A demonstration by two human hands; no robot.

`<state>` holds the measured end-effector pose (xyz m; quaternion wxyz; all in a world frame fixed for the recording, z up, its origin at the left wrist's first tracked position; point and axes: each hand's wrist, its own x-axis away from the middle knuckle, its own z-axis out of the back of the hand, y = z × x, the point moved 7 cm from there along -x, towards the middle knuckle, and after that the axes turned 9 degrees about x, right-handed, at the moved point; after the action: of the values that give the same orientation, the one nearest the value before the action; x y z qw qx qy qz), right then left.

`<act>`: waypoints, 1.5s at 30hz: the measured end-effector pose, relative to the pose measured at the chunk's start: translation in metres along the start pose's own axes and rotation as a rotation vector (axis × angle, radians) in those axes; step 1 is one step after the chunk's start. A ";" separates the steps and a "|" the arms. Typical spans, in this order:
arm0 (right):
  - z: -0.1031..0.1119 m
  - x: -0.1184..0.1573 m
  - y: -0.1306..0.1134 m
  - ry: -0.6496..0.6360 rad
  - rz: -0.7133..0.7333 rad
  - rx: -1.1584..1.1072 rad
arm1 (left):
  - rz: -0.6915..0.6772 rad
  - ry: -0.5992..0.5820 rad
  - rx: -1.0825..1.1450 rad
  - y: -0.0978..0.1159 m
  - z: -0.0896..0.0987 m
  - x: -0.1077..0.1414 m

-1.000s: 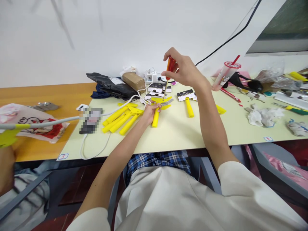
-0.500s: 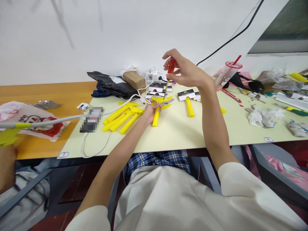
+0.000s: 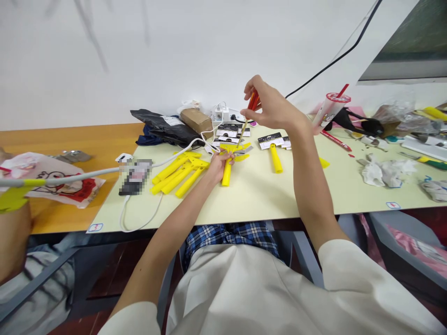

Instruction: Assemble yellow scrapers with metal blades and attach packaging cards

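Note:
My left hand (image 3: 219, 164) grips a yellow plastic tool (image 3: 226, 176) with a grey blade, its handle pointing toward me. Above it, my right hand (image 3: 262, 103) is closed around a screwdriver (image 3: 254, 100) with a red handle. The screwdriver's shaft slants down to the head of the yellow tool; the contact at its tip is too small to make out. Several similar yellow pieces (image 3: 185, 179) lie to the left of my left hand. One more yellow handle (image 3: 275, 160) with a black-and-white card (image 3: 271, 140) lies to the right.
Black bag (image 3: 167, 128), brown box (image 3: 196, 120) and power strip (image 3: 221, 113) stand along the wall. A phone (image 3: 135, 177) and white cable are left. A cup (image 3: 330, 111), red marker (image 3: 335, 140) and crumpled tissues (image 3: 384, 171) are right. Another person's arm shows far left.
My right hand has shifted slightly right and its fingers have closed further around the screwdriver handle, which leans more to the right. The whole view has moved a little.

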<state>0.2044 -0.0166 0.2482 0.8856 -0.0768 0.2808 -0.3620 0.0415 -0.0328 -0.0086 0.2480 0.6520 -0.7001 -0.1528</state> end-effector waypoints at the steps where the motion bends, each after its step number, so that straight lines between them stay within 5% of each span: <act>1: 0.000 0.001 0.000 -0.022 0.017 -0.044 | -0.004 0.007 0.006 0.001 0.001 -0.001; 10: 0.003 0.004 0.004 0.010 -0.089 -0.024 | 0.000 0.008 0.063 0.001 0.000 -0.001; 31: 0.012 0.009 -0.024 0.058 -0.027 0.000 | -0.008 -0.036 0.033 0.005 -0.017 0.012; 35: 0.031 0.019 -0.041 0.197 0.011 -0.019 | 0.022 -0.031 0.065 0.006 -0.022 0.016; 40: 0.079 0.037 -0.056 0.580 0.088 0.005 | 0.025 0.029 0.047 0.009 -0.024 0.018; 45: 0.099 0.041 -0.042 0.659 0.011 0.013 | 0.039 -0.073 -0.075 0.008 -0.039 0.034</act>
<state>0.2584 -0.0816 0.3265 0.7493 0.0517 0.5505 -0.3644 0.0554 -0.0608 0.0330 0.2494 0.6224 -0.7151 -0.1977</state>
